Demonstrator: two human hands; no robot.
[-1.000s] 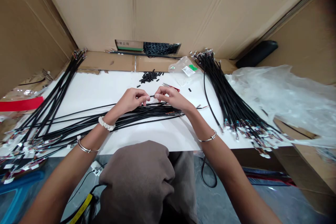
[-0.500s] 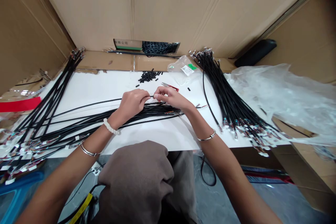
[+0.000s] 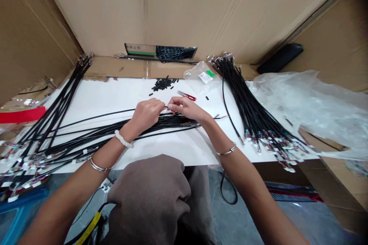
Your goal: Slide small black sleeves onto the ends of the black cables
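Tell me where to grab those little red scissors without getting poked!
By the red handle, I'd say, pinched from above and from the right. The scissors lie on the white table with their silver blades pointing left, toward the pile of black pieces, so the right side should be safer. The right hand is just in front of them.

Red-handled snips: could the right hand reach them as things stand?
Likely yes: the snips lie just beyond the right hand, with nothing visible between, though it seems occupied beside the left hand.
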